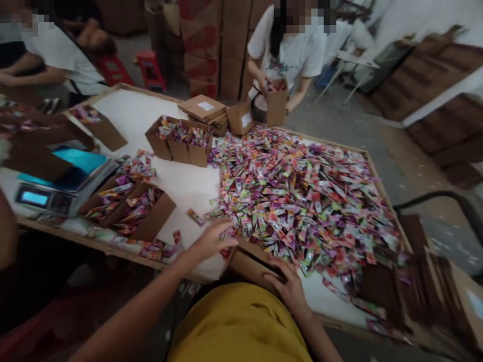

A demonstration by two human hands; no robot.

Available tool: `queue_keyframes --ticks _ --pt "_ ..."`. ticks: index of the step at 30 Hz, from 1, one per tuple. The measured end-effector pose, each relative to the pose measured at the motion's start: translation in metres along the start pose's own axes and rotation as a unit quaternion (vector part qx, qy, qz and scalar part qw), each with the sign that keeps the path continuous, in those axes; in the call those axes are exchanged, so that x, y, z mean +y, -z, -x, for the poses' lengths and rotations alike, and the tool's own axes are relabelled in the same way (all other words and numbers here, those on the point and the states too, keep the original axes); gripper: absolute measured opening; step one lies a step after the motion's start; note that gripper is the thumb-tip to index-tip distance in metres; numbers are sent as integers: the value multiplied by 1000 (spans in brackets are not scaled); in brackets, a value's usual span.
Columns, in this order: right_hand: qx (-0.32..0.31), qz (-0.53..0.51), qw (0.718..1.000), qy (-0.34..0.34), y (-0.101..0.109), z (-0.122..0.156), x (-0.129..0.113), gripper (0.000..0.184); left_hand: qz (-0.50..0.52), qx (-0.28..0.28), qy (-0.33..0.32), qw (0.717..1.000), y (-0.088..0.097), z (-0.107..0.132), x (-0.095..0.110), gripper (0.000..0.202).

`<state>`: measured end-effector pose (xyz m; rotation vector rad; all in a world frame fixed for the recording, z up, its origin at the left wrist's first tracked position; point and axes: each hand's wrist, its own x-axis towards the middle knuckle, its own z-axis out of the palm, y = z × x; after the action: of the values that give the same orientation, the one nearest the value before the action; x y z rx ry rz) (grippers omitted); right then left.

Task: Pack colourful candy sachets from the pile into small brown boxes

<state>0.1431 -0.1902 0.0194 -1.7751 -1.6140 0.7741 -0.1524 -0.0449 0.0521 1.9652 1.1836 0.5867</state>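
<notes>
The left hand [211, 242] sits at the near edge of the big heap of candy sachets [302, 196], fingers loosely spread on top of them. It's blurry there, so I can't tell whether any sachet is pinched underneath.

The right hand [289, 284] lies on the open cardboard box [251, 264] at the near rim of the surface [184, 183], just beside the heap. Its fingers are together and flat, but the thumb is hidden, so I honestly can't say if the grip clamps the wall or just rests on it.

My guess is the sachets are feather-light, slick and crinkly. They'd slide off each other, so a cupped scoop from under the edge should beat pinching single ones. The box looks thin and bendy, best held by a wall near a corner.

The box's inside is blocked by the hands and the yellow shirt [237, 322]. The print on the sachets is unreadable, and the right end of the surface is a dark smear.
</notes>
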Motion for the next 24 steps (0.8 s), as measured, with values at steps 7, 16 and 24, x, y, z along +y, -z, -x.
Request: queue_keyframes --ticks 7,16,24 --pt "-30 118 991 61 -2 7 -2 18 -124 -135 -84 979 -105 7 45 14" --pt "-55 170 980 85 -5 5 -4 21 -185 -210 -150 948 -116 0 59 45" --pt "10 -146 984 -106 18 -64 65 42 -234 -187 -118 947 -71 27 61 90"
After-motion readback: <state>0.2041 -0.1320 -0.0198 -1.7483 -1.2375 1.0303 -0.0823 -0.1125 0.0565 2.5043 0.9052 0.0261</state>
